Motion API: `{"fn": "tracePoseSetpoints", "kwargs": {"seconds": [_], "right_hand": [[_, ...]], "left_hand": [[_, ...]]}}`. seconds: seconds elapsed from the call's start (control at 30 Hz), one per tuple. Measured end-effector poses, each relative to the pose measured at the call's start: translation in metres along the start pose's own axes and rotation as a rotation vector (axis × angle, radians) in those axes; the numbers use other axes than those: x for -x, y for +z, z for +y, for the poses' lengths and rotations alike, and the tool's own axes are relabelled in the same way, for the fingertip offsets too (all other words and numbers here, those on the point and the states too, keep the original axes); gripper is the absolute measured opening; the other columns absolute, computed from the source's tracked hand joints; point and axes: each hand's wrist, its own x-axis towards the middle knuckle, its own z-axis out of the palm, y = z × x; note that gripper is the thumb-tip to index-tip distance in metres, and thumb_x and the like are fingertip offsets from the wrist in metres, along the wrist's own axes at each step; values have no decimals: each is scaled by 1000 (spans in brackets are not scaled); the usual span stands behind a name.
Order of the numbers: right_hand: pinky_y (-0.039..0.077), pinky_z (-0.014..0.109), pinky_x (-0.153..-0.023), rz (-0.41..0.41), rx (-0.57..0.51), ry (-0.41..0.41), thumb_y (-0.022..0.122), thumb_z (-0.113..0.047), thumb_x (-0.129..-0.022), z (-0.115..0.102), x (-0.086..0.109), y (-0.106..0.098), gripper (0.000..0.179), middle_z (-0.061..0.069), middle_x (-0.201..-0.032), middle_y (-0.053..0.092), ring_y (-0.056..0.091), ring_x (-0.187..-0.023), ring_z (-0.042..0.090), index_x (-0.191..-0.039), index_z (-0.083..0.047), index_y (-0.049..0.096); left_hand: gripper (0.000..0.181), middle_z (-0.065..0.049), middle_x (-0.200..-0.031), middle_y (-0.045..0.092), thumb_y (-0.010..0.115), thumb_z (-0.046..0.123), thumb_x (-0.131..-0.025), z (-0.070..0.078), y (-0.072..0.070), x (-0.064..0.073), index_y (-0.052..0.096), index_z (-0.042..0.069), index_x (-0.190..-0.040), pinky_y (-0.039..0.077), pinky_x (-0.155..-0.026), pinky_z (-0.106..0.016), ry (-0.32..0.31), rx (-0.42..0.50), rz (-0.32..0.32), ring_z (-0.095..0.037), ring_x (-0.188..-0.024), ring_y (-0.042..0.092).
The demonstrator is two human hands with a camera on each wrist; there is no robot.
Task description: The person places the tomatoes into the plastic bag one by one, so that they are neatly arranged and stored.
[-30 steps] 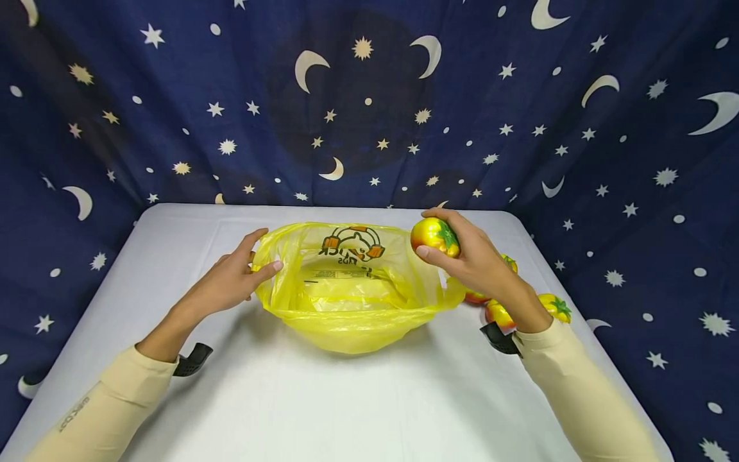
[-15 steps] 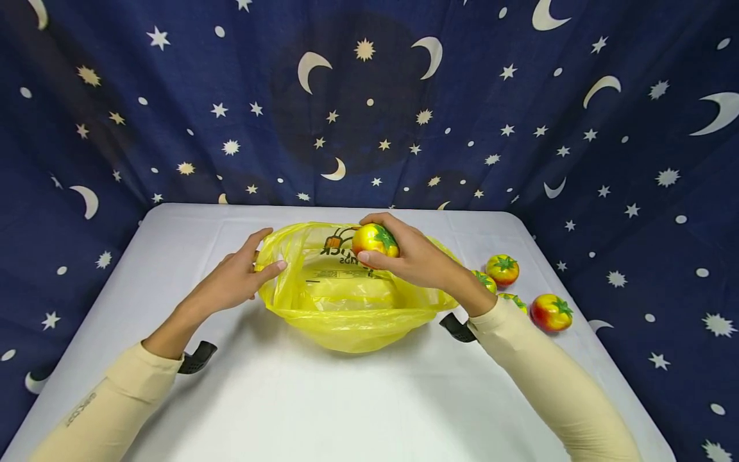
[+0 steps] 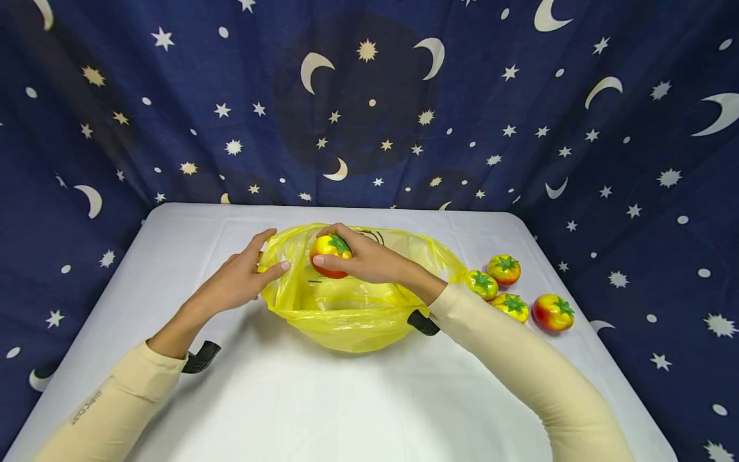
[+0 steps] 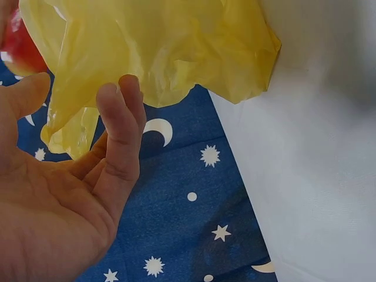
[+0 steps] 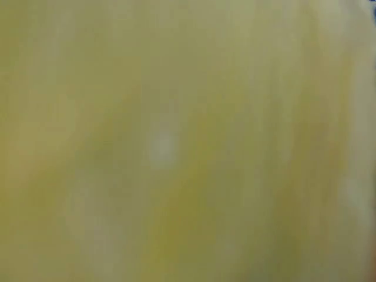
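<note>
A yellow plastic bag (image 3: 352, 330) stands on the table with its mouth wide apart. At its left edge my left hand (image 3: 233, 282) holds the rim, thumb on the inner side and fingers outside. My right hand (image 3: 375, 258) grips a red-yellow toy tomato (image 3: 322, 248) with a green leafy top, over the bag's mouth near its left side. In the left wrist view, the bag (image 4: 158, 53) hangs beside my curled left fingers (image 4: 120, 141), and part of a red tomato (image 4: 20, 44) shows at the left. Blurred yellow plastic (image 5: 176, 141) fills the right wrist view.
Several more toy tomatoes (image 3: 552, 313) lie on the white table (image 3: 346, 410) to the right of the bag, near my right forearm. A dark blue curtain (image 3: 369, 128) with moons and stars hangs behind and along the sides.
My right hand has carried the toy tomato leftward from the bag's right edge to above the left part of its mouth. My left hand stays at the bag's left rim.
</note>
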Motion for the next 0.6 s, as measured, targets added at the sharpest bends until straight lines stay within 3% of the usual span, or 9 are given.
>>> {"fn": "tracePoseSetpoints", "kwargs": {"seconds": [0.27, 0.6], "right_hand": [[44, 24, -86, -106, 153, 35, 57, -56, -83, 13, -20, 23, 59, -7, -112, 51, 53, -94, 10, -127, -19, 41], [46, 19, -74, -212, 262, 45, 61, -48, -84, 19, -32, 47, 51, -3, -99, 52, 53, -86, 8, -118, -16, 42]], "left_hand": [[84, -11, -106, 58, 52, 61, -84, 1, 2, 0, 9, 26, -148, 49, -56, -33, 15, -8, 10, -21, -65, 59], [78, -9, -105, 59, 52, 54, -88, -1, 3, 0, 11, 26, -147, 48, -55, -33, 42, -23, 15, -20, -65, 59]]}}
